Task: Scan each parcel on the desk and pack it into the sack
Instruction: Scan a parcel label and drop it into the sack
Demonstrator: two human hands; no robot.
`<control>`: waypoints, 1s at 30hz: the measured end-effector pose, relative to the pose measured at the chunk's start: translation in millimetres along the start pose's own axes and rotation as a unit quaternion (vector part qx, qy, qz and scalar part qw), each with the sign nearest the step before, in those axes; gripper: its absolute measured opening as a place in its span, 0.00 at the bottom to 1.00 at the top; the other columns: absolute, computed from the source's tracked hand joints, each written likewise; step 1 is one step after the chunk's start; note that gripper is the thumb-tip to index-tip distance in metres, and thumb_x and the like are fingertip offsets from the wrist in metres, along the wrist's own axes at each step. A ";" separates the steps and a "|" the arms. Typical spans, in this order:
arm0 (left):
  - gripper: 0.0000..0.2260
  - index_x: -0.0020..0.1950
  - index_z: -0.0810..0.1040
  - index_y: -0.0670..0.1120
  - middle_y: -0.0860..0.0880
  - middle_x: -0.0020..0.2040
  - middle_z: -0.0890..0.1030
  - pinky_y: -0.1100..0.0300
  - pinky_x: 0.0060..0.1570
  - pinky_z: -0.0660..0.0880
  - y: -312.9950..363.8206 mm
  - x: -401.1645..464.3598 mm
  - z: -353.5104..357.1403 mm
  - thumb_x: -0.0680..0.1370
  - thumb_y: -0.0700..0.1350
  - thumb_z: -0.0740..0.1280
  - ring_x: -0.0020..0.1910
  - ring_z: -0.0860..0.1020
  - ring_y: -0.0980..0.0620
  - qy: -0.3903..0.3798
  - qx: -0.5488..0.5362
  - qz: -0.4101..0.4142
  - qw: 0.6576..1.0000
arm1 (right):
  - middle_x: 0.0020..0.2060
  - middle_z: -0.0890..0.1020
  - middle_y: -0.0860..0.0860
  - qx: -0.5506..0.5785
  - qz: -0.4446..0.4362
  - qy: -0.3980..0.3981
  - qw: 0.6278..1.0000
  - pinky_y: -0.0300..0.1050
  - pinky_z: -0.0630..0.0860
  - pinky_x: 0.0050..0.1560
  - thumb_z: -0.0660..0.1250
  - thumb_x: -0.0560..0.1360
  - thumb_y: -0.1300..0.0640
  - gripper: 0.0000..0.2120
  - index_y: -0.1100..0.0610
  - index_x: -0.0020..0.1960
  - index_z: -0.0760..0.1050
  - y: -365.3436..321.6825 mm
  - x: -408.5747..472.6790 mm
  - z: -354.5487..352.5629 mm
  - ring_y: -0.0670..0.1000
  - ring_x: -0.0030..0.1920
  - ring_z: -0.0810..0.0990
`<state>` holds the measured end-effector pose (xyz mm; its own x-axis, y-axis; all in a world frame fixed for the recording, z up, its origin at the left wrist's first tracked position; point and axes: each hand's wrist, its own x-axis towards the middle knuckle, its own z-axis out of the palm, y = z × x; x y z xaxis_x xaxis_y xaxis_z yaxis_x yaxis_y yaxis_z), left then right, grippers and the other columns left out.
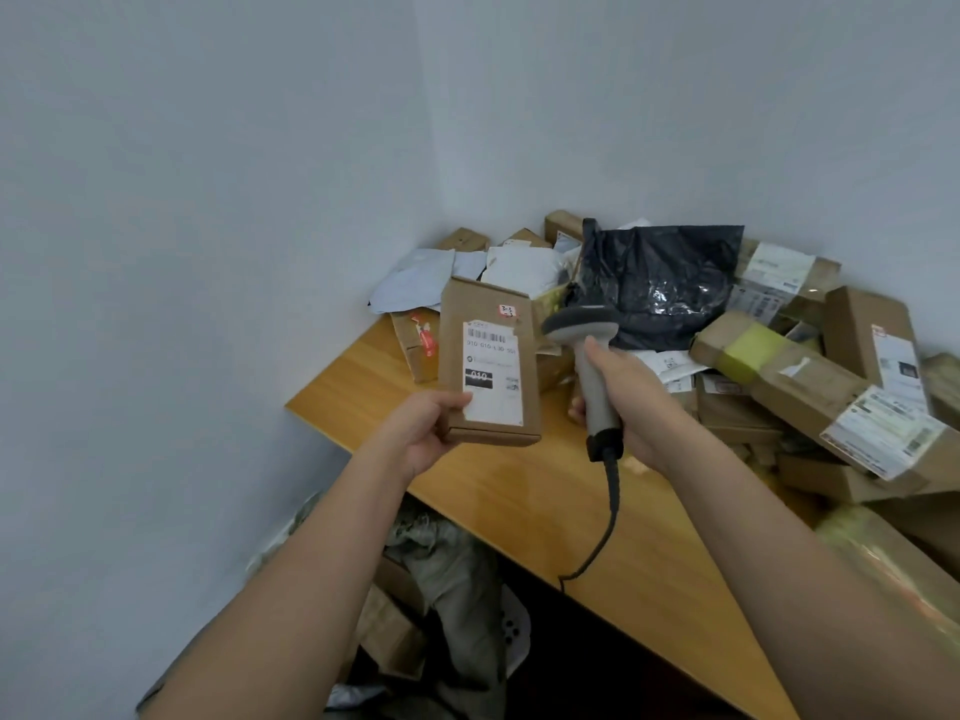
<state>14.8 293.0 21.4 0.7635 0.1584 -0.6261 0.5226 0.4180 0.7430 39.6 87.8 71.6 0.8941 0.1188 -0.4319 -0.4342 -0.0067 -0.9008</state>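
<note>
Left-hand fingers (457, 405) pinch the lower corner of a flat cardboard parcel (488, 363), label up above the wooden bench (519, 491), while the right hand (631, 402) wraps a corded scanner (589, 356) aimed just beside it. The stiff, seemingly light box should carry by its edges. More parcels (779, 387) crowd the bench; the sack (452, 589) sits open below its near edge.

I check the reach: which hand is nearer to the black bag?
Right. The right hand, gripping the scanner, is just below the black bag; the left hand, holding the box, is farther left.
</note>
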 end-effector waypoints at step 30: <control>0.16 0.68 0.71 0.42 0.43 0.59 0.79 0.50 0.61 0.73 -37.5 1.2 40.8 0.80 0.35 0.64 0.55 0.77 0.45 0.169 -0.119 0.006 0.978 | 0.50 0.76 0.58 0.027 -0.053 -0.150 0.987 0.46 0.77 0.36 0.60 0.82 0.50 0.13 0.59 0.54 0.74 -68.1 -87.4 -86.7 0.50 0.31 0.73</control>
<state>11.6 241.0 2.4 0.5779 0.4347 -0.6907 0.3805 0.6052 0.6992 0.6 -8.3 166.7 0.8652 0.4050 -0.2956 -0.3527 0.0727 -0.9329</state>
